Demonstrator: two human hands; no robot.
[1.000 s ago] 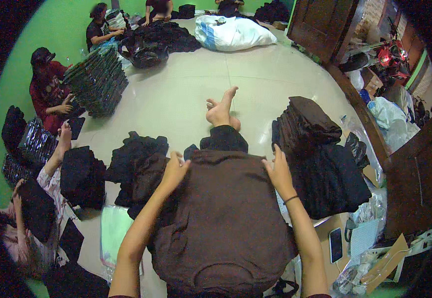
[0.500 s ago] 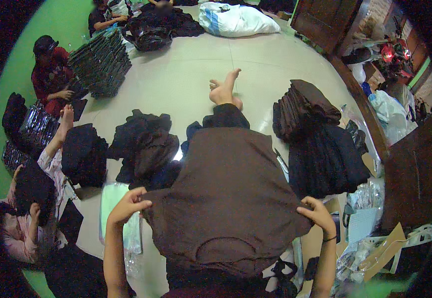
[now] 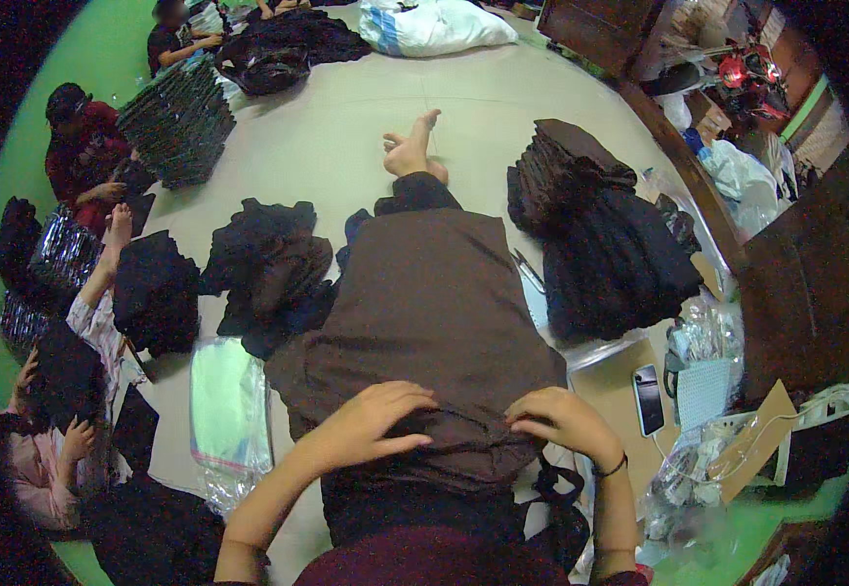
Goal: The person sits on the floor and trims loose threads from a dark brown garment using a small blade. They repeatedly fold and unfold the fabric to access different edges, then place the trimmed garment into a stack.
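Observation:
A dark brown shirt lies spread over my outstretched legs, its far edge flat and its near part creased. My left hand rests on the near part of the shirt with fingers stretched out and thumb apart. To the right, my right hand has bent fingers and thumb close together at a fold of the shirt, seeming to pinch it. The neckline is not visible among the folds. My bare foot shows beyond the shirt.
Stacks of dark folded garments stand at the right, with more piles at the left. Clear plastic bags lie by my left arm; a phone lies on cardboard at right. Co-workers sit along the left side.
Both hands have let go of the shirt's side edges and moved inward onto its near part. The neckline, visible before, is now lost in folds. The view has shifted slightly.

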